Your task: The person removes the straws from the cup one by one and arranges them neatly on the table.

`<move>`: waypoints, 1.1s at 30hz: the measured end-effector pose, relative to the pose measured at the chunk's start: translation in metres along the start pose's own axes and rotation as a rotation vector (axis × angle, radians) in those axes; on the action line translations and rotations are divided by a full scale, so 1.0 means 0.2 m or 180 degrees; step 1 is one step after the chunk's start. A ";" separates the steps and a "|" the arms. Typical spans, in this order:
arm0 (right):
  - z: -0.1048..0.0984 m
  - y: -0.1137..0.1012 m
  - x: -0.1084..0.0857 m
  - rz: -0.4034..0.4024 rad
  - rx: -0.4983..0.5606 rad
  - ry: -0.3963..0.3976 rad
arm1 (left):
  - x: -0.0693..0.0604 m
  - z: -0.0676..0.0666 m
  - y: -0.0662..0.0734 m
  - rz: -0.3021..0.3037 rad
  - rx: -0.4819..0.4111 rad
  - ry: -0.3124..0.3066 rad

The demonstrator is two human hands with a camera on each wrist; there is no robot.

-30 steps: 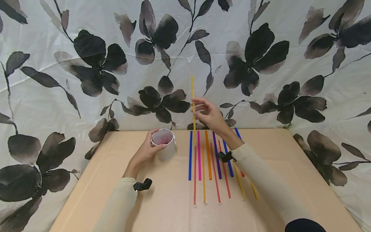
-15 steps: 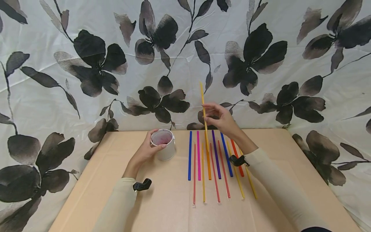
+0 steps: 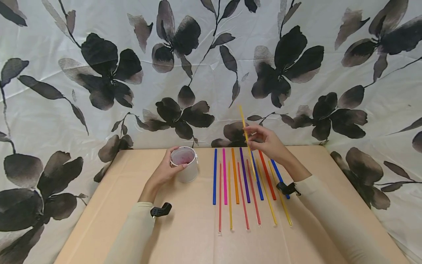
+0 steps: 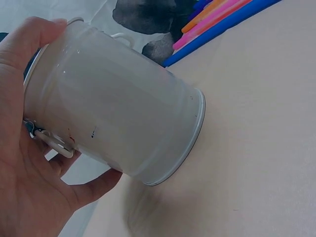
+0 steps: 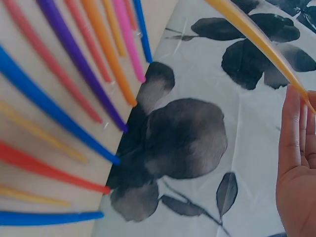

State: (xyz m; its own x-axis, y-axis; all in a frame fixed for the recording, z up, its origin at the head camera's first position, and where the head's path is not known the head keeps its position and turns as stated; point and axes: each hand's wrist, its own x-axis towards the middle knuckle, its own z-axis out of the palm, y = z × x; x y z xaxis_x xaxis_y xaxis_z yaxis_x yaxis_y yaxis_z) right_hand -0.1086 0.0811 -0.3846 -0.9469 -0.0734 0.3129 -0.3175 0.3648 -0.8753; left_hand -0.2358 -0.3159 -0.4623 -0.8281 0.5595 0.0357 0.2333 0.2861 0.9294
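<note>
My left hand (image 3: 165, 171) grips a small white metal pail (image 3: 188, 175) by its side, fingers around the rim. The pail's inside has a reddish stain, and its side wall (image 4: 118, 98) and wire handle show in the left wrist view. Whether its base touches the table cannot be told. My right hand (image 3: 268, 145) pinches a thin yellow straw (image 3: 243, 119) near its middle, raised above the table's far edge. Below it lies a row of straws, among them a purple straw (image 3: 244, 174), an orange straw (image 3: 235, 176) and a red straw (image 3: 267, 176).
More straws lie side by side on the tan table (image 3: 184, 227): a blue straw (image 3: 215, 176) at the left end, a magenta straw (image 3: 225, 176), and several thin red and yellow ones nearer me. A floral cloth (image 3: 197, 73) hangs behind the table.
My right hand has moved right and slightly down with the yellow straw, passing over the row. The left hand and pail have stayed almost in place.
</note>
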 end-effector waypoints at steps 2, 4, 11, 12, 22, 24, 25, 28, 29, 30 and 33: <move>-0.02 0.01 -0.02 0.0046 -0.0054 0.0005 | -0.02 0.00 0.05 -0.0006 0.0015 -0.0035; -0.05 0.03 -0.04 0.0103 -0.0060 0.0014 | -0.04 -0.01 0.10 -0.0014 0.0034 -0.0056; -0.13 0.09 -0.10 0.0238 -0.0145 0.0057 | -0.04 -0.01 0.10 -0.0008 0.0076 -0.0057; -0.14 0.10 -0.11 0.0277 -0.0159 0.0076 | -0.02 -0.01 0.07 -0.0004 0.0061 -0.0053; -0.24 0.21 -0.21 0.0669 -0.0111 0.0037 | 0.04 0.00 -0.05 0.0052 0.0051 0.0068; -0.26 0.23 -0.23 0.0727 -0.0138 0.0024 | 0.04 0.01 -0.05 0.0070 0.0058 0.0079; -0.27 0.25 -0.24 0.0746 -0.0163 0.0016 | 0.04 0.01 -0.05 0.0079 0.0065 0.0081; -0.31 0.28 -0.28 0.0824 -0.0222 -0.0003 | 0.04 0.01 -0.04 0.0085 0.0062 0.0091; -0.32 0.30 -0.29 0.0851 -0.0218 -0.0018 | 0.04 0.01 -0.05 0.0097 0.0060 0.0090; -0.33 0.31 -0.30 0.0871 -0.0204 -0.0047 | 0.04 0.01 -0.05 0.0106 0.0053 0.0086; -0.37 0.34 -0.33 0.0915 -0.0166 -0.0144 | 0.03 0.01 0.00 0.0085 0.0005 0.0049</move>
State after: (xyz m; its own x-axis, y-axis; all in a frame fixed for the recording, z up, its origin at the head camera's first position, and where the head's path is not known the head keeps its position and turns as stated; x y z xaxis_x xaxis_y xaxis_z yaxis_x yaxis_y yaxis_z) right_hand -0.0651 0.1799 -0.4378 -0.9993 -0.0011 0.0371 -0.0340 0.4238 -0.9051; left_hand -0.2391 -0.3112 -0.4637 -0.8292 0.5550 0.0662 0.2563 0.2724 0.9274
